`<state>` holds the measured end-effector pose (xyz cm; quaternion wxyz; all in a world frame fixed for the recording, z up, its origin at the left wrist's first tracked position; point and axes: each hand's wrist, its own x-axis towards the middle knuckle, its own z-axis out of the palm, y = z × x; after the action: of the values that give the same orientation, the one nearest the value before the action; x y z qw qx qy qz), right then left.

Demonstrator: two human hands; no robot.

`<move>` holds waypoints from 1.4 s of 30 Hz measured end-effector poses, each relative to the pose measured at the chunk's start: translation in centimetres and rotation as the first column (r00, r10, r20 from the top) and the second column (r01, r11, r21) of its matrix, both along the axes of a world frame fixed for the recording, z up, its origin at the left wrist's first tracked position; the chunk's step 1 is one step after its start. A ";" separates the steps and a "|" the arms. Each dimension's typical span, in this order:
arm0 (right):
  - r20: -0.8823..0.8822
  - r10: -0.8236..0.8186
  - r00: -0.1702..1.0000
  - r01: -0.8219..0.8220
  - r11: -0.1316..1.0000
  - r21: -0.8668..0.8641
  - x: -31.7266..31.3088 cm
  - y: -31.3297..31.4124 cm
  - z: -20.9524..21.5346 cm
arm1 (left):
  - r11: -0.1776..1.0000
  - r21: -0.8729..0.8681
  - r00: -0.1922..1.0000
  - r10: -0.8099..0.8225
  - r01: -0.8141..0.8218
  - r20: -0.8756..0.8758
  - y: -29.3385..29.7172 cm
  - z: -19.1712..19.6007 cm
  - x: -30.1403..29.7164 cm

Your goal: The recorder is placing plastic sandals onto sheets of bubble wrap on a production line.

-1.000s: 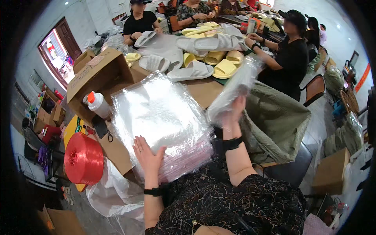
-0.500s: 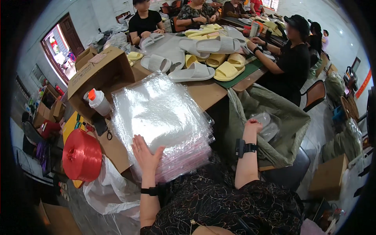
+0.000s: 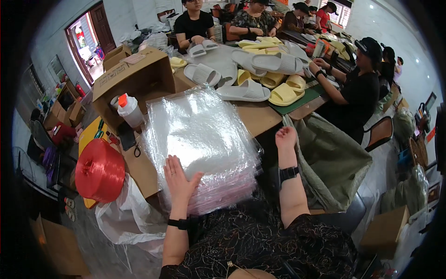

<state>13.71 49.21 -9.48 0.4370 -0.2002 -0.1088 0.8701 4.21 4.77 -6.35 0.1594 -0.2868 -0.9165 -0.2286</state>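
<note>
My left hand lies flat with fingers stretched out on a stack of clear plastic bags. The bags are shiny, with pinkish layered edges toward me. To the right of the stack my right hand is raised beside the rim of a green woven sack. Its fingers are curled in, and nothing shows in them. Beyond the bags, grey slippers and yellow slippers lie in a heap on the table.
A tipped cardboard box, a white bottle with an orange cap, a phone and a red twine roll are at the left. Co-workers sit around the table's far side, one person in black at the right.
My right hand has moved left and up, away from over the sack. The clear plastic seen in the sack is out of sight. My left hand stays on the bags; the view has shifted.
</note>
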 end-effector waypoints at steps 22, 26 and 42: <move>0.546 0.172 0.820 -0.334 0.918 0.213 -21.9 -0.9 8.0 | 0.999 -0.010 0.999 0.043 -0.043 0.017 -0.7 -0.1 0.5; 0.496 0.328 0.804 -0.358 0.933 -0.036 -22.6 0.6 10.4 | 0.999 -0.026 0.999 0.044 -0.043 0.033 -0.4 0.2 0.2; 0.339 -0.917 0.209 -0.741 0.078 0.667 -21.5 2.9 10.8 | 0.999 -0.043 1.000 0.029 -0.029 0.002 -0.2 -0.3 0.4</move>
<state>-7.81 52.13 1.35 0.3365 -0.3371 -0.8738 0.0979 4.62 4.55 -6.69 0.1553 -0.2766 -0.9256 -0.2067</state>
